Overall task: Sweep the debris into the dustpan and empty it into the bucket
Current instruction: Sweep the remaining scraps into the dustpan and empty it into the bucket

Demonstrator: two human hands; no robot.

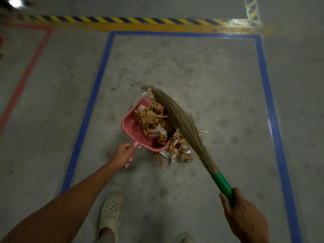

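L forearm (pixel 66 200) bare up to frame edge; L hand (pixel 122 155) & R hand (pixel 245 220) bare. Cream clog (pixel 111 213) on foot, round vent holes over toe.

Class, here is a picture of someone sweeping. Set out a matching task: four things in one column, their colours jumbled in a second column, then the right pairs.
Column A
1. dustpan
2. broom handle
3. tape rectangle around the dustpan
4. clog

Column B
a. blue
b. cream
c. pink
d. green

Pairs: 1-c, 2-d, 3-a, 4-b
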